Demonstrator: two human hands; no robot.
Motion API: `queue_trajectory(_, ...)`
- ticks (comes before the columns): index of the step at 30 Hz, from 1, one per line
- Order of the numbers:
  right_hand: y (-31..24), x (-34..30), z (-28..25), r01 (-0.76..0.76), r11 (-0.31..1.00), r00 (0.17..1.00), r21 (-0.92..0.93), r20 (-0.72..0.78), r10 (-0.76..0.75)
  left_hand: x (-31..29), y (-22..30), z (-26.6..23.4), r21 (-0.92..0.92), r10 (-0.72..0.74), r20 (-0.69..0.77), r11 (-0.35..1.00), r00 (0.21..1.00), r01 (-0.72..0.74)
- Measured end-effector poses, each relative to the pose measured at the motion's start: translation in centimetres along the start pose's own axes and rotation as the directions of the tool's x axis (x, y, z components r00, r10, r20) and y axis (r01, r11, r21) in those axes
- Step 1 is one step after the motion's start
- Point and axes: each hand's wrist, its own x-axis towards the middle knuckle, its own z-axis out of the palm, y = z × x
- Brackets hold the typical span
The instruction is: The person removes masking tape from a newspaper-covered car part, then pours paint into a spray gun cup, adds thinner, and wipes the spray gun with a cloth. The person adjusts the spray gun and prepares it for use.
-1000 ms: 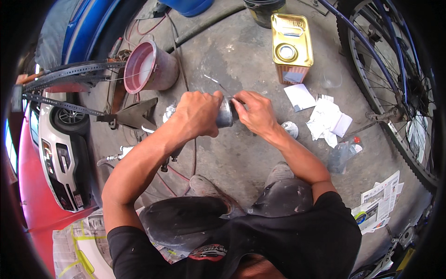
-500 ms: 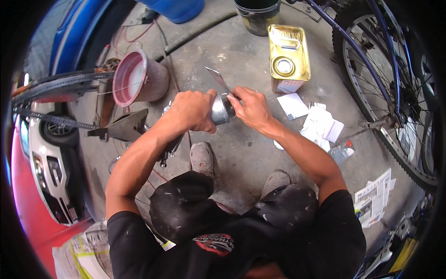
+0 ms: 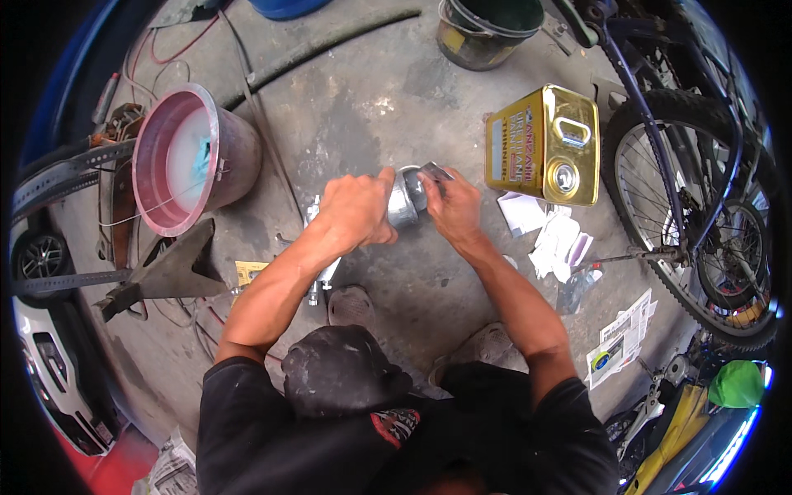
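Observation:
My left hand [image 3: 356,206] is wrapped round a silver metal cup [image 3: 403,208], which is tilted with its mouth toward my right hand [image 3: 455,205]. My right fingers pinch a thin, flat grey blade [image 3: 436,171] against the dark opening of the cup; its lower end is hidden by the fingers and rim. Shiny metal fittings [image 3: 314,293], like parts of a spray gun, show beside my left forearm. Whether they join the cup is hidden.
A pink bucket [image 3: 221,161] of cloudy liquid stands left, near a metal stand [image 3: 169,268]. At right are a gold rectangular can [image 3: 572,136], white papers [image 3: 557,247], newspaper [image 3: 623,338] and a bicycle [image 3: 672,177]. A dark bucket [image 3: 470,49] and thick hose [image 3: 330,45] lie beyond.
The view has shifted. In my right hand the blade has turned from pointing up and away, with much of its length showing, to lying close across the cup's mouth. My left hand keeps its grip.

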Motion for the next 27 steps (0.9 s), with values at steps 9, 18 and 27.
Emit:
queue_trajectory(9, 0.7, -0.3, 1.5, -0.065, 0.997, 0.991, -0.046, -0.123, 0.059, 1.8, -1.1, -0.8, -0.065, -0.044, -0.013, 0.997, 0.999, 0.043)
queue_trajectory(18, 2.7, 0.5, 1.6, -0.206, 0.959, 0.961, 0.196, -0.144, 0.235, 3.4, -1.3, 0.8, -0.283, -0.042, -0.242, 0.959, 0.969, -0.029)
queue_trajectory(27, 4.7, 10.0, -0.2, -0.262, 0.961, 0.954, 0.085, -0.127, 0.272, 0.9, -2.5, 0.2, -0.421, -0.012, -0.472, 0.882, 0.881, -0.213)
